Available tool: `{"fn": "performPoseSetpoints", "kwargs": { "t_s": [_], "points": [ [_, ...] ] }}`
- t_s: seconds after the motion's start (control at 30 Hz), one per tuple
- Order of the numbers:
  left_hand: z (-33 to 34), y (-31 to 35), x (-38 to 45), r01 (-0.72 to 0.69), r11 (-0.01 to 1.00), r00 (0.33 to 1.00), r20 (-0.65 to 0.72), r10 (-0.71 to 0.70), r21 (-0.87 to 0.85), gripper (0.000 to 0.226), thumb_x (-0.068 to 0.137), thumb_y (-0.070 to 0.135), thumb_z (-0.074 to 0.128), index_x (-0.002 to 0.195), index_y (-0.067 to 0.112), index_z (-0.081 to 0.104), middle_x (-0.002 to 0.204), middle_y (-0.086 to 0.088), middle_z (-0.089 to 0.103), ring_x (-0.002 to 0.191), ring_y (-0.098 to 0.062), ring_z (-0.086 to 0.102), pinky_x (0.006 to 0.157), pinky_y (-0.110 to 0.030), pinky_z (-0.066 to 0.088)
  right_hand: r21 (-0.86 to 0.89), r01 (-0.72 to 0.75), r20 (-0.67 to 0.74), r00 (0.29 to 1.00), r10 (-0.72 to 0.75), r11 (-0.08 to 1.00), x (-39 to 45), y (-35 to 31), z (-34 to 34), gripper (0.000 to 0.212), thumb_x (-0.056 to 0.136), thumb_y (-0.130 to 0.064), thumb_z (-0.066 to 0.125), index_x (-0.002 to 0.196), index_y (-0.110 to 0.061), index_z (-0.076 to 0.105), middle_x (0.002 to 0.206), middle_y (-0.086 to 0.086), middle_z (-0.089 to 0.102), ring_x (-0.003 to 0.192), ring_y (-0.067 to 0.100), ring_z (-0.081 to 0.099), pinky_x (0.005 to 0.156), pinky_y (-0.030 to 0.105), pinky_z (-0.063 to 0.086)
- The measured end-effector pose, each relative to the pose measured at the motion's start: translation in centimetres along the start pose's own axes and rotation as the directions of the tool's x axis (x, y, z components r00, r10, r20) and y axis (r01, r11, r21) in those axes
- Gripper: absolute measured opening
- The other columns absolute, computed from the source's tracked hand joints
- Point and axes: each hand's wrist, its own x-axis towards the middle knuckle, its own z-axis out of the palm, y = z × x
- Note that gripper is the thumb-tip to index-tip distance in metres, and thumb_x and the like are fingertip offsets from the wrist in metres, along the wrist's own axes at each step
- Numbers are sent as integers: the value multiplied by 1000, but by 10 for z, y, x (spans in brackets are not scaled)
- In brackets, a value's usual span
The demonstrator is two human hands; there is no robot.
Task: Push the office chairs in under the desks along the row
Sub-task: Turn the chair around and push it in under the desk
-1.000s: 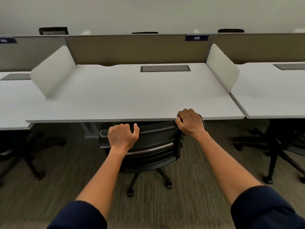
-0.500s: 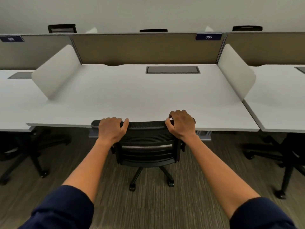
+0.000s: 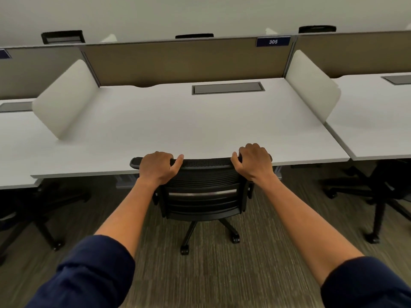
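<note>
A black mesh office chair (image 3: 203,192) stands square to the white desk (image 3: 178,125) marked 305, its backrest top level with the desk's front edge and its seat hidden under the desk. My left hand (image 3: 159,166) grips the left end of the backrest's top rail. My right hand (image 3: 253,162) grips the right end. The chair's star base and castors (image 3: 209,236) show on the carpet below.
Another black chair (image 3: 382,196) sits under the right desk (image 3: 378,121), and one (image 3: 33,210) under the left desk. White side screens (image 3: 64,98) and a tan back panel (image 3: 184,63) bound the desk. Striped carpet (image 3: 211,274) lies in front.
The chair has turned from slanted to square and rolled forward, so its backrest now meets the desk edge. Both hands stayed on the top rail and moved forward with it.
</note>
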Motion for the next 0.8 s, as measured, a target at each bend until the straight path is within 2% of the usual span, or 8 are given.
{"fn": "performPoseSetpoints", "kwargs": {
  "t_s": [0.17,0.3,0.4,0.57,0.6,0.67,0.73,0.8],
  "points": [
    [1,-21,8,9,1000,1000,-6,-9,-7,79,90,66,16,61,13,67,55,0,61,52,-21,57,53,-33,47,-4,-22,-51,998,22,1000,8,-14,14,60,89,-48,24,74,-5,63,71,7,53,72,28,47,65,34,32],
    [-1,-11,11,8,1000,999,-51,-8,-11,74,91,64,20,53,13,59,49,0,55,48,-20,52,47,-28,31,-6,-16,-51,999,16,1000,18,-4,13,64,87,-49,22,83,-6,69,81,12,65,81,32,54,70,36,36],
    [-2,-2,14,3,1000,999,-45,-3,0,72,91,62,22,51,13,56,49,0,54,48,-21,51,47,-27,28,-2,-31,-42,999,31,1000,22,7,15,66,86,-50,23,100,-8,72,96,13,69,91,35,58,79,41,44],
    [1,-4,14,-13,1000,999,-34,13,-7,75,88,65,15,56,13,59,53,-1,57,52,-24,55,51,-29,31,-17,-57,-4,998,57,998,20,6,17,72,86,-52,20,123,-10,66,118,16,67,110,38,57,101,48,40],
    [0,-3,13,-13,1000,999,-36,13,-16,77,88,65,14,63,12,62,58,-3,61,57,-26,59,54,-31,35,-19,-69,0,998,69,997,17,6,15,72,87,-52,20,127,-11,64,122,16,65,115,38,56,107,50,37],
    [2,-4,13,12,1000,999,-35,-13,-23,78,91,65,17,92,10,72,83,-8,73,79,-32,67,73,-39,48,5,-91,-5,996,91,996,14,3,14,71,90,-53,20,134,-12,58,130,14,61,123,36,52,114,52,30],
    [1,1,6,32,999,998,-58,-34,-32,79,92,65,19,118,8,67,108,-14,72,105,-35,65,98,-50,43,40,-104,-38,994,105,994,0,2,10,69,93,-54,23,140,-13,52,137,14,57,130,35,48,118,54,27],
    [2,6,-1,30,997,996,-79,-36,-77,82,92,67,19,131,7,59,126,-17,66,127,-36,54,111,-56,32,56,-98,-81,991,102,994,-11,0,8,66,96,-55,27,144,-14,48,143,14,52,135,34,44,119,56,25]
  ]
}}
